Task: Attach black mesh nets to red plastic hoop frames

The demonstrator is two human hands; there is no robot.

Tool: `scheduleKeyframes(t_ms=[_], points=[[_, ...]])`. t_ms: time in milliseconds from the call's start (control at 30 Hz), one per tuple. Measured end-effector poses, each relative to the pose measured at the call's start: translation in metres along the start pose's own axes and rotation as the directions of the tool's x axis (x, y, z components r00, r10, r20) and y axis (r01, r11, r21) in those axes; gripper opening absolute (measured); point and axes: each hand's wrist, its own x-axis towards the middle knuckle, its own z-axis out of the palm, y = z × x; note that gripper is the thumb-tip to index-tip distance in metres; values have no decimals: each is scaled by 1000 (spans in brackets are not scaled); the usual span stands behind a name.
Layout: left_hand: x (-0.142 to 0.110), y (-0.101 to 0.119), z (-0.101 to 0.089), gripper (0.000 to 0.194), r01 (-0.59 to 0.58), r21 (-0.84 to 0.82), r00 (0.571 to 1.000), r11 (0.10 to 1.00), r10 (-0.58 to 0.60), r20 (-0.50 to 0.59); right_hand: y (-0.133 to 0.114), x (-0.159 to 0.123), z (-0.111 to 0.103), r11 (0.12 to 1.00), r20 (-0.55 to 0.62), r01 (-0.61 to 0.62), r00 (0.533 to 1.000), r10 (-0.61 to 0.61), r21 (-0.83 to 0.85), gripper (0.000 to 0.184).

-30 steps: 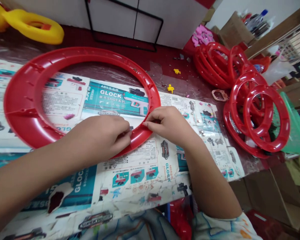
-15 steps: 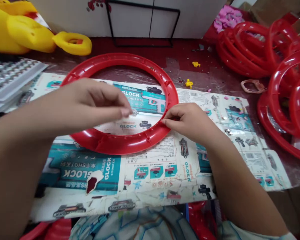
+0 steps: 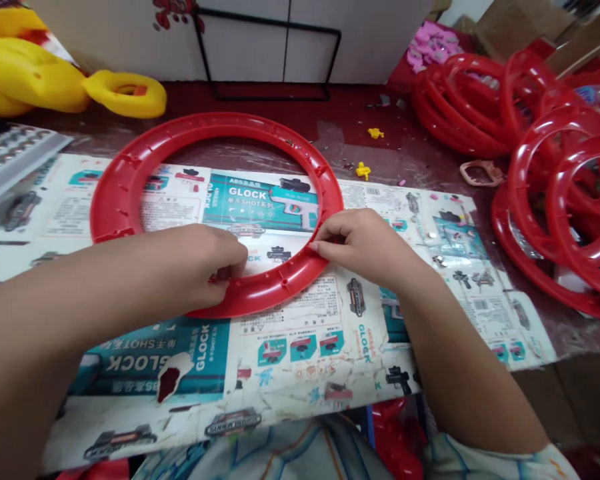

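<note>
One red ring, flat on printed card; my right hand pinches its right near rim, seemingly to steady it; my left hand, apart, curls over the near rim, grip hidden.

Red ring on printed cardboard, left grip over it, right grip holding it

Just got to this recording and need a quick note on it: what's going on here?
A person has both bare hands at a red ring lying on printed cardboard. The left hand is bent over the ring's near side, and the right hand has its fingertips at the right part of the rim. Whether either holds a small part can't be made out. More red rings are piled off to the right.
</note>
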Motion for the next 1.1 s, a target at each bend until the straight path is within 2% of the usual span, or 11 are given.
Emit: scheduleKeyframes(t_ms=[100, 167, 233, 333, 400, 467, 600, 767, 833, 1000, 1100], points=[[2, -2, -2, 23, -8, 7, 987, 1000, 7, 158, 0, -1, 1, 1000, 11, -8, 1000, 8, 3, 15], [2, -6, -6, 19, 23, -34, 977, 999, -15, 210, -1, -1, 2, 1000, 18, -12, 1000, 12, 7, 14], [0, -9, -12, 19, 54, -112, 977, 992, -29, 213, -1, -1, 2, 1000, 14, -12, 1000, 12, 10, 14], [-4, -4, -22, 26, 108, -257, 994, 960, -97, 55, -1, -1, 1, 1000, 1, -7, 1000, 7, 6, 15], [-4, 9, -24, 32, 156, -323, 979, 933, -190, -75, 0, -1, 1, 1000, 4, -3, 1000, 3, -1, 15], [0, 25, -19, 36, 178, -342, 960, 923, -239, -147, -1, -1, 2, 1000, 10, -7, 1000, 7, -8, 15], [12, 48, 5, 40, 68, -237, 975, 969, -114, -188, -10, -3, 8, 1000, 29, -1, 1000, 2, -20, 13], [20, 50, 20, 33, 24, -75, 995, 997, -31, -92, -22, -8, 16, 998, 33, 2, 999, 0, -67, 17], [19, 48, 20, 34, 30, -40, 997, 999, -33, -72, -23, -10, 17, 999, 36, 2, 999, 0, -49, 18], [18, 53, 20, 41, 153, 193, 988, 969, -145, -54, -22, -11, 16, 999, 30, -10, 999, 11, -40, 15], [20, 55, 22, 41, 136, 238, 990, 962, -122, -71, -19, -12, 11, 995, 26, 7, 1000, -5, -101, 15]])
